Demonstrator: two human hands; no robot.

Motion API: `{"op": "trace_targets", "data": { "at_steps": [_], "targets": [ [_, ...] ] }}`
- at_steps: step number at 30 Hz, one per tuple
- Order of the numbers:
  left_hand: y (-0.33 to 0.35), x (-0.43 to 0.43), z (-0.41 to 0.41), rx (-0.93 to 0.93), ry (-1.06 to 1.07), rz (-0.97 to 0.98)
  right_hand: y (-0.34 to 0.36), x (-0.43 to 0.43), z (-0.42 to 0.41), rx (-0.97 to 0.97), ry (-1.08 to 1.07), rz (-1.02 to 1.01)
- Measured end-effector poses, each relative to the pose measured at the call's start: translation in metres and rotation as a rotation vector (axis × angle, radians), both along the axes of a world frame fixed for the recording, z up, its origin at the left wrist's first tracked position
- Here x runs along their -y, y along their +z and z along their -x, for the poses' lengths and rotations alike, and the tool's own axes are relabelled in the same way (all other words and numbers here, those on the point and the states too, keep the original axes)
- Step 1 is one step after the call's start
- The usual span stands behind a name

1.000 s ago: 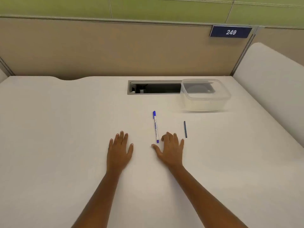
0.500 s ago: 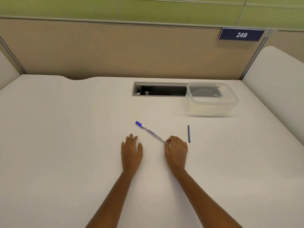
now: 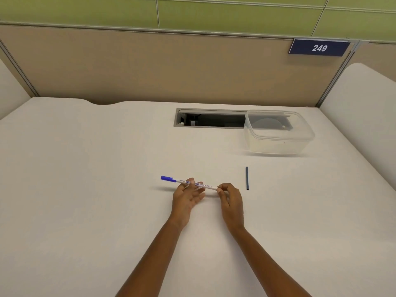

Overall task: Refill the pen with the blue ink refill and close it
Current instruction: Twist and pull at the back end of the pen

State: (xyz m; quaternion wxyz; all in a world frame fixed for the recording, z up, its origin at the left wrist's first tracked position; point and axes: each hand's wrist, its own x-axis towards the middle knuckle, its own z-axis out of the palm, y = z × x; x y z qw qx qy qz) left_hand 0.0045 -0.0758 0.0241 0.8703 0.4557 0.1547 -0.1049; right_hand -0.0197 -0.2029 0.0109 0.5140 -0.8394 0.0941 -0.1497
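The pen (image 3: 206, 185) is white with a blue cap at its left end and hangs nearly level just above the white desk. My right hand (image 3: 230, 200) pinches its right end between thumb and fingertips. My left hand (image 3: 187, 196) is under the middle of the barrel, palm up with fingers spread, and its fingertips touch the pen. The blue ink refill (image 3: 247, 178), a thin dark blue stick, lies on the desk just right of my right hand, pointing away from me.
A clear plastic container (image 3: 278, 144) stands at the back right, partly over a rectangular cable slot (image 3: 210, 120) in the desk (image 3: 85, 189). A beige partition with a "249" sign (image 3: 319, 47) closes the back. White side panels rise left and right.
My right hand took the pen by its end, lifted it off the desk and swung it level. My left hand turned palm up and came under the barrel.
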Motion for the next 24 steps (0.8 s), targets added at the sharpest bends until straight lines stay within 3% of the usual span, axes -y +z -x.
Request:
{"op": "trace_targets", "data": {
  "at_steps": [9,13,19,22,24],
  "targets": [
    [-0.008,-0.004,0.002,0.069,0.024,-0.017,0.0,-0.001,0.005,0.04,0.085,0.067],
    [-0.009,-0.004,0.002,0.088,0.037,-0.026,0.004,-0.002,0.006,0.136,0.072,0.261],
    [-0.008,-0.004,0.002,0.101,0.011,-0.023,0.007,0.006,0.005,0.281,0.091,0.767],
    [-0.008,-0.006,0.002,0.097,0.0,0.0,0.013,0.011,0.002,0.332,0.138,0.861],
    [-0.008,-0.007,0.002,0.098,0.004,0.028,0.017,0.009,0.0,0.297,0.182,0.815]
  ]
}}
